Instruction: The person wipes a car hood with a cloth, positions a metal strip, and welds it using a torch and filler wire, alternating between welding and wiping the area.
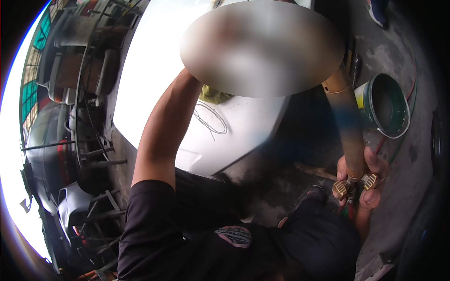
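Observation:
My right hand (370, 182) is wrapped round the lower end of a brass-coloured torch handle (352, 140), by two knurled brass valve knobs (341, 188). The handle runs upward into a blurred oval that covers its far end. My left arm reaches up over a white panel (234, 136), and the left hand is hidden in the blur. Beneath that forearm's far end lie a yellow-green cloth (214, 95) and a loose coil of thin wire (216, 122) on the panel.
A green bucket (375, 110) lies tilted on the grey floor at the right, with red and green hoses beside it. Car bumpers and metal racks (89, 159) stand at the left. Another person's shoe (378, 14) shows at the top right.

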`<state>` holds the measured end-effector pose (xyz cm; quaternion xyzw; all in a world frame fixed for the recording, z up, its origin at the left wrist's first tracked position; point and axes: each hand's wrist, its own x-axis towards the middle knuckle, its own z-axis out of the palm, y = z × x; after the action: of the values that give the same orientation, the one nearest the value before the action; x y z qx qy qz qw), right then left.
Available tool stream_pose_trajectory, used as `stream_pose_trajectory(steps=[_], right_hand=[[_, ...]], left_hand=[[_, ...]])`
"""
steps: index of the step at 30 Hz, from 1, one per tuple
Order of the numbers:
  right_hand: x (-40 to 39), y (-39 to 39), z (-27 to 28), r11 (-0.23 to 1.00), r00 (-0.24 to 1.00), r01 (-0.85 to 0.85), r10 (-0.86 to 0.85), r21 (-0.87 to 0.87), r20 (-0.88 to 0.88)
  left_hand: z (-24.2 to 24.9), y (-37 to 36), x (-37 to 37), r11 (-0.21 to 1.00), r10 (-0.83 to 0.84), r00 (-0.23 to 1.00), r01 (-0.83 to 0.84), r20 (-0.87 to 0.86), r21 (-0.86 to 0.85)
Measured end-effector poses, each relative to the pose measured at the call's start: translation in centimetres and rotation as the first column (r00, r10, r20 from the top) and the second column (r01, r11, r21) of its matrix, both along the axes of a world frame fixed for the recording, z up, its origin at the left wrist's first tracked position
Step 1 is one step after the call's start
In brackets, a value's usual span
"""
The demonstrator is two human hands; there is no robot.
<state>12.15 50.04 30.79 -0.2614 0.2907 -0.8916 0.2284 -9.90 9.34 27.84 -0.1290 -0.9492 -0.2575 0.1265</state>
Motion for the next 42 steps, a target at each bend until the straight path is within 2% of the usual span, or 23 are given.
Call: stream_pose_trajectory(steps=[1, 5, 7, 8, 10, 11, 13, 16, 18, 19, 20, 23, 24, 26, 27, 30, 31, 34, 35, 37, 42], right_hand=[[-0.1, -0.2, 0.1, 1.000, 1.000, 0.009, -0.008, 0.017, -0.022], [0.2, -0.2, 0.0, 0.999, 0.999, 0.041, -0.041, 0.033, -0.008], [0.4, -0.2, 0.3, 0.998, 0.999, 0.045, -0.045, 0.047, 0.009], [0.4, -0.2, 0.4, 0.998, 0.999, 0.043, -0.044, 0.056, 0.018], [0.6, 0.0, 0.1, 0.997, 0.999, 0.041, -0.043, 0.064, 0.030], [1.1, 0.4, -0.3, 0.995, 0.997, 0.071, -0.073, 0.068, 0.039], [2.6, 2.1, -1.0, 0.992, 0.991, 0.109, -0.113, 0.067, 0.070], [4.4, 4.9, -1.6, 0.961, 0.964, 0.246, -0.257, 0.129, 0.076], [5.4, 7.0, -2.2, 0.952, 0.962, 0.243, -0.261, 0.186, 0.079], [5.4, 7.0, -1.9, 0.940, 0.960, 0.239, -0.267, 0.244, 0.086], [5.6, 6.8, -2.2, 0.940, 0.960, 0.237, -0.265, 0.247, 0.090], [6.2, 5.1, -3.3, 0.895, 0.942, 0.162, -0.266, 0.416, 0.205], [5.4, 3.7, -4.1, 0.898, 0.951, 0.135, -0.235, 0.419, 0.198], [3.4, 1.4, -4.7, 0.899, 0.964, 0.053, -0.159, 0.435, 0.212], [2.6, 0.5, -5.1, 0.898, 0.964, 0.050, -0.158, 0.437, 0.214], [1.0, -1.7, -6.4, 0.904, 0.951, -0.025, -0.110, 0.426, 0.290], [0.7, -2.4, -6.9, 0.909, 0.938, -0.025, -0.123, 0.416, 0.325], [0.1, -3.0, -7.2, 0.918, 0.912, -0.072, -0.097, 0.389, 0.398], [0.1, -3.3, -7.4, 0.924, 0.909, -0.063, -0.103, 0.377, 0.403], [0.1, -3.7, -7.6, 0.929, 0.905, -0.055, -0.109, 0.367, 0.412], [-0.2, -3.8, -8.0, 0.931, 0.890, -0.054, -0.118, 0.360, 0.440]], left_hand=[[-0.3, -0.1, -0.2, 0.995, -0.032, 0.999, 0.036, -0.040, 0.089], [-0.5, 0.4, -0.6, 0.992, -0.016, 0.999, 0.020, -0.029, 0.128], [-0.3, 1.0, -0.3, 0.996, 0.058, 0.998, -0.060, -0.037, -0.066], [-0.2, 1.0, -0.4, 0.996, 0.058, 0.998, -0.060, -0.037, -0.063], [-0.4, 0.9, -0.6, 0.976, 0.045, 0.999, -0.043, 0.005, -0.212], [-1.8, -0.2, -1.7, 0.975, -0.032, 0.999, 0.030, -0.005, -0.221], [-2.3, -1.2, -2.0, 0.970, -0.067, 0.997, 0.058, -0.030, -0.238], [-0.9, -2.7, -3.0, 0.941, -0.155, 0.986, 0.129, -0.060, -0.314], [0.2, -3.3, -3.1, 0.883, -0.259, 0.965, 0.223, -0.034, -0.414], [1.3, -3.3, -2.9, 0.858, -0.252, 0.967, 0.237, 0.029, -0.456], [1.0, -3.6, -3.2, 0.842, -0.272, 0.962, 0.232, -0.012, -0.487], [1.2, -3.8, -4.3, 0.757, -0.381, 0.922, 0.265, -0.074, -0.598], [2.1, -3.1, -4.0, 0.757, -0.381, 0.922, 0.267, -0.071, -0.597], [3.4, -1.8, -3.4, 0.861, -0.228, 0.960, 0.277, 0.164, -0.427], [3.0, -1.9, -3.7, 0.805, -0.290, 0.950, 0.306, 0.113, -0.509], [3.0, -2.0, -4.2, 0.791, -0.303, 0.930, 0.366, 0.207, -0.490], [2.3, -2.7, -4.7, 0.755, -0.386, 0.908, 0.413, 0.164, -0.510], [1.0, -3.4, -5.4, 0.710, -0.462, 0.876, 0.461, 0.142, -0.533], [1.1, -3.1, -5.1, 0.710, -0.462, 0.875, 0.462, 0.144, -0.531], [1.6, -2.6, -4.6, 0.782, -0.336, 0.921, 0.389, 0.197, -0.487], [1.0, -2.7, -5.1, 0.745, -0.373, 0.908, 0.415, 0.190, -0.522]])
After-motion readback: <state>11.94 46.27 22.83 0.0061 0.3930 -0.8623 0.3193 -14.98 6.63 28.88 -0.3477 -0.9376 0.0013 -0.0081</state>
